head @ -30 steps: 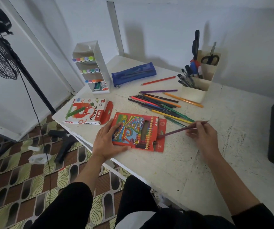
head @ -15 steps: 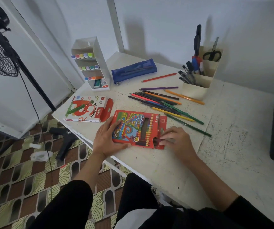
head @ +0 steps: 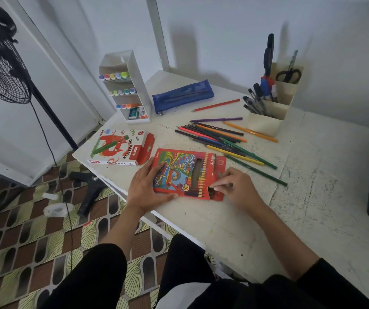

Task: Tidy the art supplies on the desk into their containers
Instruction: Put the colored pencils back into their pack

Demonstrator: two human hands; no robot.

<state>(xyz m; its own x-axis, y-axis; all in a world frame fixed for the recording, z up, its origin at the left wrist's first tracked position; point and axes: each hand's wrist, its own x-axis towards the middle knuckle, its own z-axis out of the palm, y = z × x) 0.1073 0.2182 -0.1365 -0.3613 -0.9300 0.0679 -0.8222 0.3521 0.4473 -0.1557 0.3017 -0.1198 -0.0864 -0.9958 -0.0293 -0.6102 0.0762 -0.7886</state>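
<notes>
Head view: a white desk (head: 312,186) is seen from above, with the coloured pencil box (head: 185,172) lying flat near its front edge. The box is held down by the left hand (head: 147,188), whose fingers are laid out straight across the printed lid while the thumb runs along the near edge. The right hand (head: 237,190) is placed at the open right end of the box, its fingers curled and its fingertips bunched together at the mouth, where dark pencil ends can be made out. Whether one of them is actually pinched cannot be told, as that spot is blurred.

Loose coloured pencils (head: 221,139) are spread in a fan behind the box, most of them touching or crossing. A green pencil (head: 257,170) lies apart on the right, just beyond the right hand. A red pencil (head: 215,105) and a purple pencil (head: 215,119) lie singly farther back.

An oil pastels box (head: 116,147) is set to the left of the pencil box, its red flap open. Behind it stands a white marker rack (head: 125,88) with rows of capped markers, and a blue mesh pencil case (head: 182,95) lies beside the rack. A cream pen holder (head: 266,121) stands at the back right (pens in front, scissors (head: 289,73) in the rear compartment). A black fan (head: 0,70) stands on the patterned floor at the left.
</notes>
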